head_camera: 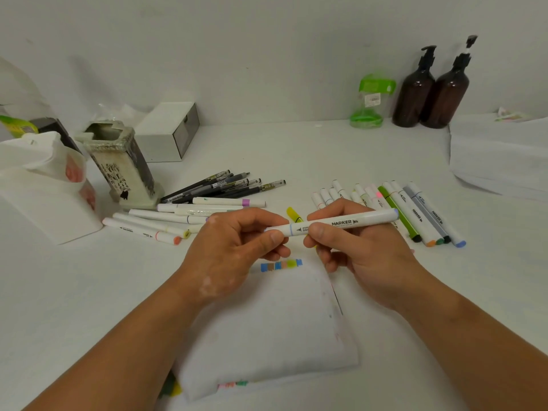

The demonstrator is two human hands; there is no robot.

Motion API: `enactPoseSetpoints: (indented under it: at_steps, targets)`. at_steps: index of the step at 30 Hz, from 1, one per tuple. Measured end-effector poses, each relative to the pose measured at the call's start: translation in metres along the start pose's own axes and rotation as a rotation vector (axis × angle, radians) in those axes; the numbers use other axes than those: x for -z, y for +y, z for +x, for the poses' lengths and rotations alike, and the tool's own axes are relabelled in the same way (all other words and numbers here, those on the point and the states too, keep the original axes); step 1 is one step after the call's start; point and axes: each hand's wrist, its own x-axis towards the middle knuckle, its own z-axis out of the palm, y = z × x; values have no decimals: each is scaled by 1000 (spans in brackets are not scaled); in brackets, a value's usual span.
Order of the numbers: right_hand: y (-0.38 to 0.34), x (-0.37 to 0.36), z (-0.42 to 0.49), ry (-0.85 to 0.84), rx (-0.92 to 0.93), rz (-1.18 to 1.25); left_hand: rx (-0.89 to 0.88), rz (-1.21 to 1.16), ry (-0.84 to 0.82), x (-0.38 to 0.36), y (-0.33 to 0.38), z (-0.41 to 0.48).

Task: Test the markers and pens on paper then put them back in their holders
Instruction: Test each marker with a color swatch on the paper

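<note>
The white marker (341,223) is held level just above the folded paper (267,321), the left hand (234,247) pinching its cap (285,229) while the right hand (355,256) curls round the barrel. If the cap gives suddenly, the tip could jerk and streak a finger, or the cap could drop among the loose ones. Around lie about six black pens (225,185), roughly seven markers at left (178,215), a dozen or so markers at right (409,209), one holder (121,161) and two pump bottles (430,93).

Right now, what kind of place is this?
Probably a desk for drawing or crafts, at home perhaps: loose markers and pens lie on a white table beside a pen holder, paper carries colour test stripes, and two brown pump bottles stand at the back.
</note>
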Motion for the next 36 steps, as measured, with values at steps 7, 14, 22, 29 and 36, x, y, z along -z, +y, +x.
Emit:
enactPoseSetpoints:
  at_steps: [7, 14, 22, 29, 36]
  targets:
    - [-9, 25, 3, -164, -116, 110, -30, 153, 60, 20, -7, 6]
    - [-2, 11, -3, -145, -92, -637, -16, 257, 46, 17, -12, 6]
    - [1, -4, 22, 179, -1, -1298, -54, 778, -230, 23, -4, -3]
    - [17, -8, 36, 165, 25, -1534, -44, 913, -280, 24, -7, -3]
    - [20, -10, 40, 145, 27, -1539, 2, 930, -268, 30, -11, 1]
